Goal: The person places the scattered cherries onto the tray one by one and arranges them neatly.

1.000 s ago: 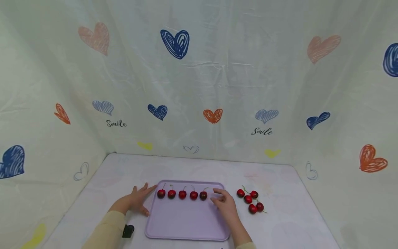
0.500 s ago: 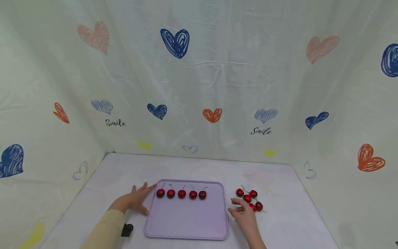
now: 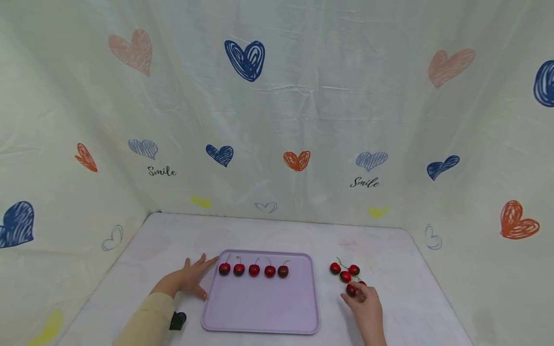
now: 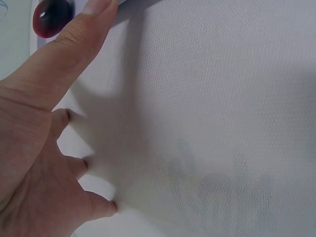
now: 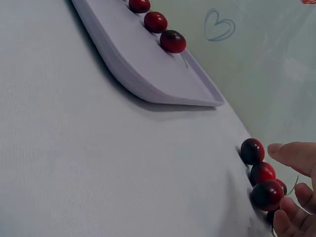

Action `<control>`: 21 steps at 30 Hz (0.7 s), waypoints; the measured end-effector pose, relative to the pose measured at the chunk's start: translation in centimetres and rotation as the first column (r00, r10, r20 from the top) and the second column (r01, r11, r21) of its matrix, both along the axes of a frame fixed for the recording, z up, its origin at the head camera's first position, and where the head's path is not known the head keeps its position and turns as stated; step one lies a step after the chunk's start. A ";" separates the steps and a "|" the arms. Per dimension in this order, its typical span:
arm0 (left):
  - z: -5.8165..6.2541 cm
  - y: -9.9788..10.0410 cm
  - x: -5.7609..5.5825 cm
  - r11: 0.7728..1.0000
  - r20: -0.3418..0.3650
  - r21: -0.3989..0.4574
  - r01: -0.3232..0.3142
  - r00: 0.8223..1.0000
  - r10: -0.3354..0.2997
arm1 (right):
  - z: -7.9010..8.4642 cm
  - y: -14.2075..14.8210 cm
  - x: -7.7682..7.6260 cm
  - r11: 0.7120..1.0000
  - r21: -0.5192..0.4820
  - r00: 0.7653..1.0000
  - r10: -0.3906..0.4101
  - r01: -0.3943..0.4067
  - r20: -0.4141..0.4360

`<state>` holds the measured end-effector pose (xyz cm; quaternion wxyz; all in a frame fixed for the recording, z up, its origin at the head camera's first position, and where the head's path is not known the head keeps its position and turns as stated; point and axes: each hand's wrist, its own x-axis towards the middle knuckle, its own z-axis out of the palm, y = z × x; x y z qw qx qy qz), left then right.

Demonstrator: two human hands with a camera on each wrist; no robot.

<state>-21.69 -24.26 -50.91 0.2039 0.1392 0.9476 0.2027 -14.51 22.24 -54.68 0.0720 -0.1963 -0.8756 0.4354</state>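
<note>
A lilac tray lies on the table, with a row of several dark red cherries along its far side, stems pointing away. My left hand is spread at the tray's left edge, its thumb reaching the rim. To the right of the tray lies a loose group of cherries. Over the near end of that group is my right hand, thumb and fingers parted around the nearest cherry. In the right wrist view its fingertips come right beside the cherries, with a gap between the digits.
A white table carries everything. A small black object sits by the left sleeve. Behind and at both sides hangs a pale curtain printed with hearts and the word Smile.
My right hand has moved from the tray's upper right, by the end of the row, rightward to the loose cherries. The left hand and the row have stayed put.
</note>
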 end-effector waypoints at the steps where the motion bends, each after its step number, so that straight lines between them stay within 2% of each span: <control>1: 0.0 0.0 0.0 1.000 0.001 0.001 -0.001 1.000 0.001 | -0.1 0.1 -0.1 1.000 0.020 1.000 -0.004 0.004 0.004; 5: 0.0 0.0 0.0 1.000 -0.002 0.003 0.001 1.000 -0.001 | -0.4 0.3 -0.6 0.998 0.058 1.000 -0.019 0.017 0.024; 13: -0.3 -0.1 -0.1 1.000 -0.006 0.002 0.004 1.000 -0.004 | -1.1 0.1 -1.5 0.997 0.064 0.996 -0.056 0.052 0.063; 21: -0.3 -0.1 -0.1 1.000 0.009 -0.002 -0.020 1.000 0.020 | -1.8 -0.2 -1.7 0.994 0.066 0.995 -0.093 0.091 0.030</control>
